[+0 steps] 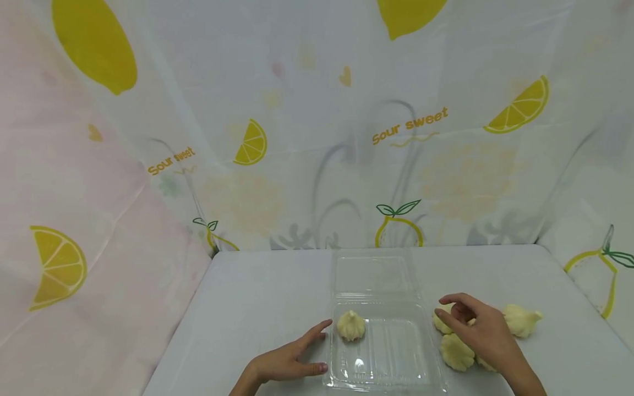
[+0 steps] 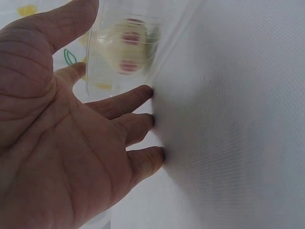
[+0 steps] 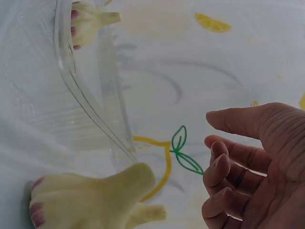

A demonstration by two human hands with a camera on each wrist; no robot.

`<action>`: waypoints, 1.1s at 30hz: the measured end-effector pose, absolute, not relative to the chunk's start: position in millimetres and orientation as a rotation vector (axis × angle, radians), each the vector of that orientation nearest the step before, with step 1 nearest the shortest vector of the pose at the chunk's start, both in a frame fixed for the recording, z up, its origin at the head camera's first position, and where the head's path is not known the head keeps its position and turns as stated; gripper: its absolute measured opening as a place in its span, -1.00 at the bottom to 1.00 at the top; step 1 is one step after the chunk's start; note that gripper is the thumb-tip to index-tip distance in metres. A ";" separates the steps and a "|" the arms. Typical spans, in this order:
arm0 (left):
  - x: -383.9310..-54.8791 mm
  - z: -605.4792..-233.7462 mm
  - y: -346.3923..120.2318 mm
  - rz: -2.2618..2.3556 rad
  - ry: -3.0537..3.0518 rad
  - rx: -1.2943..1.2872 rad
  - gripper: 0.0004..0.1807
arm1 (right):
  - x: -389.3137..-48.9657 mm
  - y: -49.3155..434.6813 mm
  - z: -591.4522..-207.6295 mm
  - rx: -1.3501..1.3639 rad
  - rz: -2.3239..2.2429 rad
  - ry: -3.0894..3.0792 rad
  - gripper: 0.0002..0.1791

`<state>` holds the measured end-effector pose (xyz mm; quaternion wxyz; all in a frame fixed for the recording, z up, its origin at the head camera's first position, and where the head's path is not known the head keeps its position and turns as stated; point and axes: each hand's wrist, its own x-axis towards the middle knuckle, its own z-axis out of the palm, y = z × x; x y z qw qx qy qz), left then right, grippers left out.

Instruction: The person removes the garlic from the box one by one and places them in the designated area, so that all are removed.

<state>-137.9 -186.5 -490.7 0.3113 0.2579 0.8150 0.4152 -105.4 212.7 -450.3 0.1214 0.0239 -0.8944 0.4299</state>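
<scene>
A clear plastic clamshell box (image 1: pixel 401 352) lies with its lid (image 1: pixel 373 275) folded back, away from the person. One garlic bulb (image 1: pixel 350 326) sits upright in the box's left part, and its purple-marked base shows through the wall in the left wrist view. My left hand (image 1: pixel 292 357) is at the box's left side, fingers spread, thumb and fingertips right at the rim. Over a group of garlic bulbs (image 1: pixel 457 352) right of the box hovers my right hand (image 1: pixel 477 333), fingers loosely bent with nothing between them. It partly hides the bulbs beneath.
Another garlic bulb (image 1: pixel 521 320) lies at the right edge of the group. The white table (image 1: pixel 247 308) ends at a lemon-printed cloth (image 1: pixel 297 181) hanging behind and at both sides.
</scene>
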 end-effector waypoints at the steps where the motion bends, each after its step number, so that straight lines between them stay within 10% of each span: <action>1: -137.8 -490.6 -186.5 1.095 2.152 0.682 -0.11 | -106.0 209.9 -451.4 0.069 1.249 -2.595 -0.78; 33: -138.3 -492.6 -186.9 1.100 2.146 0.674 -0.11 | -117.3 143.5 -470.1 0.176 1.508 -2.424 -0.78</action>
